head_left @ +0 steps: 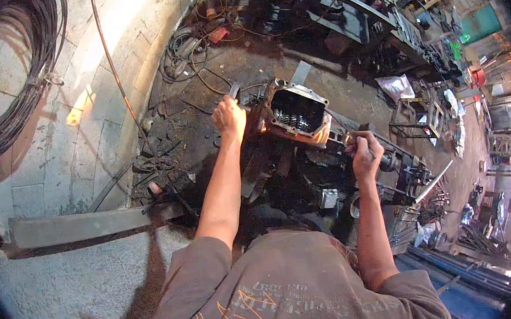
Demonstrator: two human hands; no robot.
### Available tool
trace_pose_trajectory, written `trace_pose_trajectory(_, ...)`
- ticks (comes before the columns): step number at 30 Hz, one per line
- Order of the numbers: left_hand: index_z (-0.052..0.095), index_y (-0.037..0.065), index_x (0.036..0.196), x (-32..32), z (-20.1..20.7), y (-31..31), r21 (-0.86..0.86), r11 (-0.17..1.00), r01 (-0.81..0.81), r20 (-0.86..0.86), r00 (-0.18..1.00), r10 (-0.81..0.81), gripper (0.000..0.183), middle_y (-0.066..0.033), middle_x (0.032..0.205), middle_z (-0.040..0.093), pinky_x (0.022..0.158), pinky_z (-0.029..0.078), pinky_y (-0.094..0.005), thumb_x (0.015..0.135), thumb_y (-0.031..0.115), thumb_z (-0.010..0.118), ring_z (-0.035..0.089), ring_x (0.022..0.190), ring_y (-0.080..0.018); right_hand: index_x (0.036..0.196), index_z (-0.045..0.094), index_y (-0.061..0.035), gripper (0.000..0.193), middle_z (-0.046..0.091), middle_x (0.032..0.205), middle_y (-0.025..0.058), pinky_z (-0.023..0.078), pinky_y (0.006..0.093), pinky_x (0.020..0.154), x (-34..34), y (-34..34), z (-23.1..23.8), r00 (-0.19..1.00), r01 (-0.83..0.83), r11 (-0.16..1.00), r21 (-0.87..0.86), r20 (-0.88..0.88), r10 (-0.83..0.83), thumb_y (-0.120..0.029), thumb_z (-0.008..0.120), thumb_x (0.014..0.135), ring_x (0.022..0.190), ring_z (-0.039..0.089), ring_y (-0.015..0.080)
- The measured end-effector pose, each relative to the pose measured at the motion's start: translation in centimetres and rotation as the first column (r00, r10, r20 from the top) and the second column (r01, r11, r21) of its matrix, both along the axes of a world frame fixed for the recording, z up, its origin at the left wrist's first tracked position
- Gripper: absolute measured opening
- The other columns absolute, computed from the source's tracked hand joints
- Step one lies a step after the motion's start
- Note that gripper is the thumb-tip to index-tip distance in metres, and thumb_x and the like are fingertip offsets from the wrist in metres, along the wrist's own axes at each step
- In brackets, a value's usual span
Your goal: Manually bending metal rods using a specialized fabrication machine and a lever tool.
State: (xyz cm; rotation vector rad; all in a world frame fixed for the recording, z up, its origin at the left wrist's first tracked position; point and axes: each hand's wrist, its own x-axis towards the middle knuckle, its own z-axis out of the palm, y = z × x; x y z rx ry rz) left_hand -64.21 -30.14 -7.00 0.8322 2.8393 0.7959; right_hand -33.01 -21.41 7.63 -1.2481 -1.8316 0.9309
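Note:
An open rust-orange gearbox housing (321, 132) sits in front of me, with shiny gears (294, 121) visible inside its dark opening. My left hand (229, 117) is closed around a thin metal tool (234, 90) just left of the housing. My right hand (365, 152) grips another metal tool (342, 141) at the housing's lower right corner. Both forearms reach up from my brown shirt at the bottom.
A coil of black cable (17, 85) hangs on the pale wall at left. A flat steel bar (88, 225) lies on the floor at lower left. Wires and scrap (191, 48) litter the oily floor. Metal shelves and stands (404, 32) crowd the right side.

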Motion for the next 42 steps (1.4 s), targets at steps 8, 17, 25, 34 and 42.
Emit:
trace_pose_trajectory(8, 0.057, 0.003, 0.091, 0.7, -0.1, -0.6, -0.063, 0.998, 0.009, -0.072, 0.997, -0.014, 0.017, -0.0194, 0.086, 0.067, 0.069, 0.052, -0.05, 0.086, 0.019, 0.06, 0.067, 0.081, -0.0389, 0.086, 0.063, 0.0062, 0.026, 0.063, 0.068, 0.0149, 0.048, 0.0289, 0.047, 3.9, 3.2, -1.5, 0.916, 0.166, 0.921, -0.352, -0.29, -0.276, -0.009, 0.042, 0.082, 0.05, 0.059, 0.0199)
trace_pose_trajectory(17, 0.056, 0.001, 0.09, 1.0, -0.2, 0.0, -0.071, 0.997, -0.019, -0.076, 0.997, 0.014, 0.016, -0.0203, 0.088, 0.066, 0.069, 0.051, -0.0533, 0.087, 0.017, 0.056, 0.066, 0.08, -0.041, 0.09, 0.053, 0.0013, 0.025, 0.059, 0.074, 0.0171, 0.042, 0.0345, 0.045, 8.6, 8.2, -9.1, 0.732, 0.104, 0.72, -0.686, -0.436, -0.523, -0.019, 0.04, 0.084, 0.054, 0.055, 0.0275)
trace_pose_trajectory(25, 0.057, 0.002, 0.094, 1.3, -1.1, 0.1, -0.079, 0.996, -0.044, -0.136, 0.99, 0.032, 0.017, -0.0194, 0.088, 0.066, 0.07, 0.05, -0.0531, 0.085, 0.016, 0.057, 0.065, 0.082, -0.0406, 0.098, 0.054, 0.0009, 0.026, 0.059, 0.076, 0.0154, 0.043, 0.035, 0.052, 10.0, 8.3, -11.0, 0.651, -0.044, 0.568, -0.822, -0.455, -0.608, -0.019, 0.043, 0.086, 0.062, 0.055, 0.0258)
trace_pose_trajectory(34, 0.059, 0.001, 0.089, 1.3, -1.3, 0.3, -0.012, 0.998, -0.066, -0.122, 0.99, 0.064, 0.013, -0.0215, 0.087, 0.066, 0.07, 0.048, -0.0523, 0.083, 0.012, 0.059, 0.063, 0.081, -0.0425, 0.086, 0.058, 0.0033, 0.02, 0.064, 0.07, 0.0159, 0.049, 0.0315, 0.047, 6.5, 5.8, -2.1, 0.941, -0.116, 0.809, -0.576, -0.323, -0.096, -0.007, 0.041, 0.083, 0.054, 0.064, 0.0249)
trace_pose_trajectory(42, 0.061, 0.001, 0.087, 2.1, 0.4, 0.9, -0.002, 0.996, -0.085, -0.152, 0.985, 0.084, 0.012, -0.022, 0.084, 0.066, 0.07, 0.048, -0.0535, 0.082, 0.012, 0.061, 0.063, 0.079, -0.043, 0.071, 0.056, 0.0031, 0.02, 0.055, 0.059, 0.0039, 0.04, 0.03, 0.05, -0.7, 8.8, 0.2, 0.969, -0.245, 0.968, -0.052, -0.023, 0.244, -0.009, 0.045, 0.082, 0.052, 0.049, 0.0126)
